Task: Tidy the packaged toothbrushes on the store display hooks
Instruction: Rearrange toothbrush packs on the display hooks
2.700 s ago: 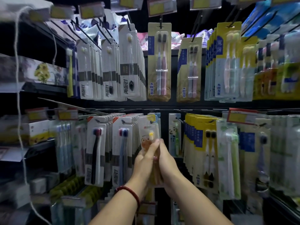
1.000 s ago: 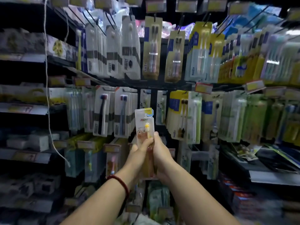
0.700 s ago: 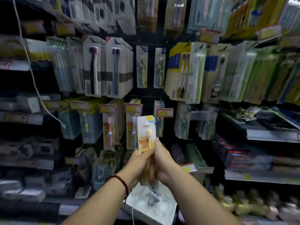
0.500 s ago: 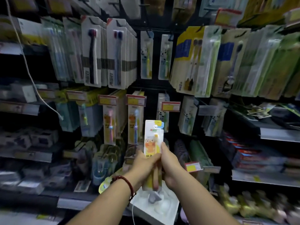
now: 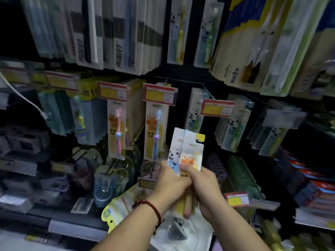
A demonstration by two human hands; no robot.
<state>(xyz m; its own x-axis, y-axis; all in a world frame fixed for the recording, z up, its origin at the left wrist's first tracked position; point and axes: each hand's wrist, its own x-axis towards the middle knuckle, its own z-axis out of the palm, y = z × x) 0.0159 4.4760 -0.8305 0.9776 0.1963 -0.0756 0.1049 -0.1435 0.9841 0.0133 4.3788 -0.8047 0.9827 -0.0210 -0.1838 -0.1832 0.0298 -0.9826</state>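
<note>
Both hands are bunched together low in the middle of the view, forearms coming up from 6 o'clock and 5 o'clock. The left hand, with a red bracelet on the wrist, is curled round the lower part of a panda pack. The right hand is clamped on an orange-critter pack, thumb laid across its front. The two packs stand upright and overlap, orange one in front, and the knuckles of both hands touch. It's a tight hold on both sides, no loose fingers that I can see.

At about 11 o'clock from the hands, a pink brush pack and a blue brush pack hang on hooks under yellow price tags. More panda packs hang at 1 o'clock. It's all pretty blurry.
</note>
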